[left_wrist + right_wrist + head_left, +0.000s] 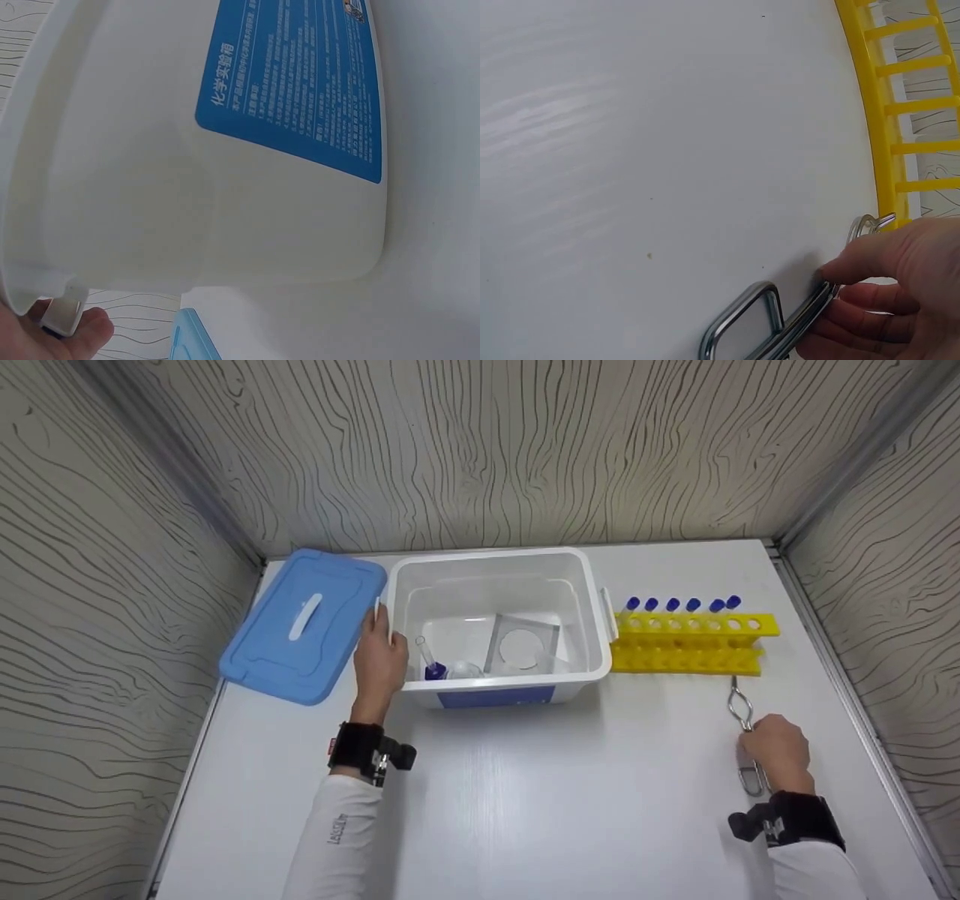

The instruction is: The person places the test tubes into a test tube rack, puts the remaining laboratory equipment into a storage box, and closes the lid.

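In the head view a white plastic bin (491,556) stands at the back middle, without its lid. My left hand (381,656) grips its left side; in the left wrist view the fingers curl round the bin's white handle (66,315). Far to the right, my right hand (778,746) holds metal crucible tongs (740,706) by the middle. Their looped end points toward me and their tips toward the yellow test tube rack (694,666). In the right wrist view thumb and fingers pinch the tongs (795,324), close over the table.
Inside the bin lie a gauze mat (521,649) with a white disc, a glass cylinder with a purple base (433,670) and clear glassware (465,670). The blue lid (341,600) lies left. Several blue-capped tubes (673,604) stand at the rack. Patterned walls enclose the table.
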Demonstrator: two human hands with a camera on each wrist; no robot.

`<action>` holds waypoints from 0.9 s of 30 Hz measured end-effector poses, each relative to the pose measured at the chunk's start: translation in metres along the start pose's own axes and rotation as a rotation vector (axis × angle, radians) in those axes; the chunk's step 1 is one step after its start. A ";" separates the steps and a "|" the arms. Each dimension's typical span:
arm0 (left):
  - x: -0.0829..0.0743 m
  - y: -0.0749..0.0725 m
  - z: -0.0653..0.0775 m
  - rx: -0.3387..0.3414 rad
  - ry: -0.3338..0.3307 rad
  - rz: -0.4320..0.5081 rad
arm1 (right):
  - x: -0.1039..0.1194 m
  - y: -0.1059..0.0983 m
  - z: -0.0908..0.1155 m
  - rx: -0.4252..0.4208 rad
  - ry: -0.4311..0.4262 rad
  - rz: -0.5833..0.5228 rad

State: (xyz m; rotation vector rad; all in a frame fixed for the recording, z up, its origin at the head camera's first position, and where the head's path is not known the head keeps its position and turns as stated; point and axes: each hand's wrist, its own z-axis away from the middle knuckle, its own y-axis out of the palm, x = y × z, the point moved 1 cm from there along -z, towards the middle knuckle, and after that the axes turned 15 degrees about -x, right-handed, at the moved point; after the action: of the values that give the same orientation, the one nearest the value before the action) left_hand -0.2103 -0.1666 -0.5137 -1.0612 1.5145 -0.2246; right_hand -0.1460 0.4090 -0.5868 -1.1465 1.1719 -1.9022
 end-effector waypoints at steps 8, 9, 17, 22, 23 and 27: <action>-0.001 0.001 0.000 0.003 -0.005 -0.021 | 0.000 0.003 0.003 -0.009 -0.052 0.036; -0.001 0.002 0.000 0.004 -0.005 -0.022 | 0.000 0.004 0.003 -0.011 -0.059 0.044; -0.001 0.000 0.000 0.007 -0.005 -0.012 | 0.002 0.006 0.000 -0.002 -0.024 0.082; -0.002 0.000 -0.001 0.015 -0.014 -0.013 | -0.002 0.007 -0.001 -0.011 0.001 0.054; -0.002 0.000 -0.001 0.018 -0.016 -0.013 | -0.003 0.006 -0.001 -0.010 0.016 0.036; -0.003 -0.001 -0.001 0.019 -0.019 -0.015 | -0.009 0.003 -0.002 -0.010 0.072 -0.046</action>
State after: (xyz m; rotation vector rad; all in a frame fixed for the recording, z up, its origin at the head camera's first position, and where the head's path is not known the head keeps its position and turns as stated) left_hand -0.2111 -0.1652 -0.5111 -1.0571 1.4848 -0.2386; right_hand -0.1436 0.4163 -0.5928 -1.1273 1.2043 -1.9897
